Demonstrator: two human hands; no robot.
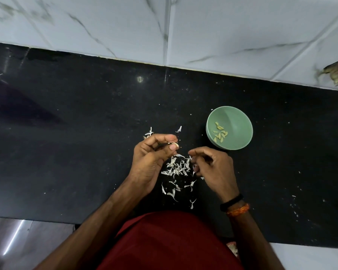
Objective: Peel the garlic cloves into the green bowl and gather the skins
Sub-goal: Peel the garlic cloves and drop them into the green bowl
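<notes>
Plainly the black desk [86, 133] is the largest thing, a hard, polished slab that carries everything beneath and around both hands; small dry things will skate across it at a touch. Beyond the right hand [213, 168], up and to its right, sits the green bowl [240, 121], light and smooth-walled, likely to slide if nudged at the rim, so anything dropped in should go in from above. Peeled cloves [220, 134] lie inside it on the near-left slope: small, firm and probably a little tacky once bare.

Between the two hands and trailing back toward the person is the scatter of skins [177, 166], papery, nearly weightless, brittle. They would fly at a breath, so I judge sweeping them together with a flat edge of the hand better than picking each one up.

The left hand [154, 154] is curled, its thumb and forefinger pinching a garlic clove [175, 145] at the fingertips, just ahead of the skin pile. The clove is slippery where the skin has lifted, so it is best gripped across its fat middle, peeling from the tip. The right hand hangs loosely curled just beside it; it may hold a shred of skin, though the view is too fine to tell.
</notes>
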